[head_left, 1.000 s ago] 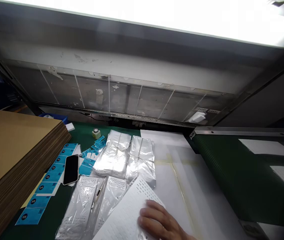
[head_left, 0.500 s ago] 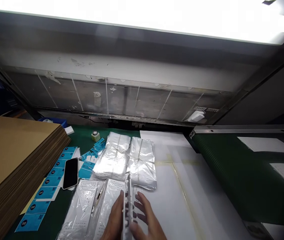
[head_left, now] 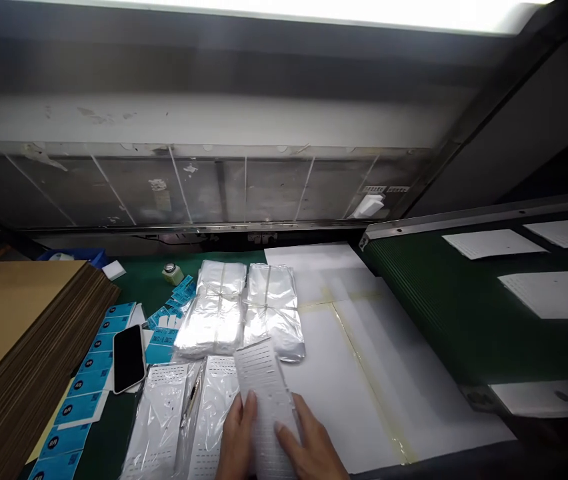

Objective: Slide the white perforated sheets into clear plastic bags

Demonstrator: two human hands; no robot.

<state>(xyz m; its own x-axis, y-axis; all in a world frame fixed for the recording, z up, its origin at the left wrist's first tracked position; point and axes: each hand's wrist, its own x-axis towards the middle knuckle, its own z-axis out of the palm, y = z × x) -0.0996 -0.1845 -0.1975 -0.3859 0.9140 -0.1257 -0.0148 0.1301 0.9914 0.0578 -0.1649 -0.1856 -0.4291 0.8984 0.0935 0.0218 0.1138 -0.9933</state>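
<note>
A white card (head_left: pixel 263 387) with rows of small dark dashes stands tilted between my hands, its printed face towards me. It may be a small stack; I cannot tell how many. My left hand (head_left: pixel 235 433) grips its left edge, thumb on the face. Along the right edge, my right hand (head_left: pixel 311 441) holds it with the thumb across the front. Beneath and left of the hands lie clear plastic bags with similar white cards inside (head_left: pixel 159 413). Just beyond the card are two tied bundles of clear bags (head_left: pixel 219 307).
Brown cardboard sheets (head_left: pixel 24 313) are stacked at left, beside blue labels (head_left: pixel 84 383) and a phone (head_left: pixel 129 359). A small jar (head_left: pixel 173 273) stands farther back. At right, a green conveyor belt (head_left: pixel 429 313) carries several white cards (head_left: pixel 494 244). White sheeting (head_left: pixel 324 387) covers the table's right part.
The white card has turned from edge-on to show its printed face. My right hand has closed onto its right edge. The head view has shifted, and cards on the conveyor sit differently.
</note>
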